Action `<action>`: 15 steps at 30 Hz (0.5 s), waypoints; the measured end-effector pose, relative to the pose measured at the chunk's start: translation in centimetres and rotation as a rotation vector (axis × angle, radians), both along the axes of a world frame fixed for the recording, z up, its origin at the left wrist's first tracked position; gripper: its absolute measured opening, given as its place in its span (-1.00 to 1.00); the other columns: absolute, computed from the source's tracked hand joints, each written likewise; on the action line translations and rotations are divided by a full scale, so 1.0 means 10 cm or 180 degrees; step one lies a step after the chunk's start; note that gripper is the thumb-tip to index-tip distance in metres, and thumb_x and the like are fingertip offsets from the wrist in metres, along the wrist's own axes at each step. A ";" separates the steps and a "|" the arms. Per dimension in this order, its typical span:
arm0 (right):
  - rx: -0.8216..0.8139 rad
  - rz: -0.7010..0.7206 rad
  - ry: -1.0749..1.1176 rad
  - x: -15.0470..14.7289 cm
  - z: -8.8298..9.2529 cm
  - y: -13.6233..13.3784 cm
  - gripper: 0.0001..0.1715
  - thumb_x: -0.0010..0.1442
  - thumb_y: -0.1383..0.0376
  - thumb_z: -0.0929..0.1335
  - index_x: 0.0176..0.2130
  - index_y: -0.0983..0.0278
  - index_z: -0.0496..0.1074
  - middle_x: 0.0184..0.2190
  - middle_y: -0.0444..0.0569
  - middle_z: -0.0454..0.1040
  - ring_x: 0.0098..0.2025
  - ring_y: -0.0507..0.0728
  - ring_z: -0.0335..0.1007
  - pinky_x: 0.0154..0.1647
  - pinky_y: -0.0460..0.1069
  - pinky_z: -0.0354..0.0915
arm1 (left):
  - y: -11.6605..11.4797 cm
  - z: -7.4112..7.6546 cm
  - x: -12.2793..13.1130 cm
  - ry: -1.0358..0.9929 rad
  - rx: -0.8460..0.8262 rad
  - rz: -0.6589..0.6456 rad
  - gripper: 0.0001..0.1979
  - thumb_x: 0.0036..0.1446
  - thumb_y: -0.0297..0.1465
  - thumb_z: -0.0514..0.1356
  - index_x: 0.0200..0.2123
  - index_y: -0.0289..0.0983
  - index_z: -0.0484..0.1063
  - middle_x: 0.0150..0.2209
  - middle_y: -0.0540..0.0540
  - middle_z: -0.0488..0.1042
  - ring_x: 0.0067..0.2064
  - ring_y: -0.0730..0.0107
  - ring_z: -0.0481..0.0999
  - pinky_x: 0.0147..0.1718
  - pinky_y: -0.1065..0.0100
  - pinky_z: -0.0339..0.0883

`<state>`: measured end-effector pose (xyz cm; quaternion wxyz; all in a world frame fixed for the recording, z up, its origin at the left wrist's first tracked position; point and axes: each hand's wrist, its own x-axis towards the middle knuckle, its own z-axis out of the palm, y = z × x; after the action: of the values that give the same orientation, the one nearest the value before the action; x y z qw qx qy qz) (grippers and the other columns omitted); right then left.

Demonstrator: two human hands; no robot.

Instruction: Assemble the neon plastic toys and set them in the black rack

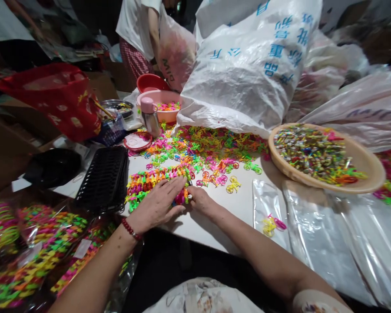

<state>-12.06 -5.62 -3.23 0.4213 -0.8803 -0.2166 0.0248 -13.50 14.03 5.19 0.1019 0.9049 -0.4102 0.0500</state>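
Rows of small bright plastic toys (143, 180) stand packed together on the table in front of me, apparently in a rack whose dark edge shows at the right end. My left hand (161, 202), with a red bead bracelet at the wrist, lies over the rows with its fingers stretched out. At the right end my right hand (200, 200) is closed on the rack's edge; its fingertips are partly hidden. Just beyond both hands lie loose plastic bicycle toys (215, 165), with a yellow one (233, 184) nearest my right hand.
Black slotted racks (102, 178) are stacked at left, near bagged toys (42, 261). A big white sack (237, 74) stands behind the toy heap. On the right are a tan basin (276, 167) of small pieces and clear bags (319, 234). Another person (138, 30) stands behind.
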 end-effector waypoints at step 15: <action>0.0258 0.0182 -0.0319 0.10 -0.22 0.02 -0.65 -0.04 0.47 0.30 -0.20 0.26 0.44 -0.14 0.01 0.44 -0.11 0.16 0.37 -0.09 0.01 0.32 | -0.08 -0.20 0.02 -0.0870 0.0266 -0.0008 -0.41 0.28 -0.13 0.03 0.32 -0.11 0.06 0.35 -0.09 0.08 0.36 0.04 0.03 0.30 -0.17 -0.24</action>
<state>-11.05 -5.42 -5.39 0.4443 -0.8561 -0.2633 -0.0161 -13.26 13.25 3.15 0.0074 0.8926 -0.4231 0.1555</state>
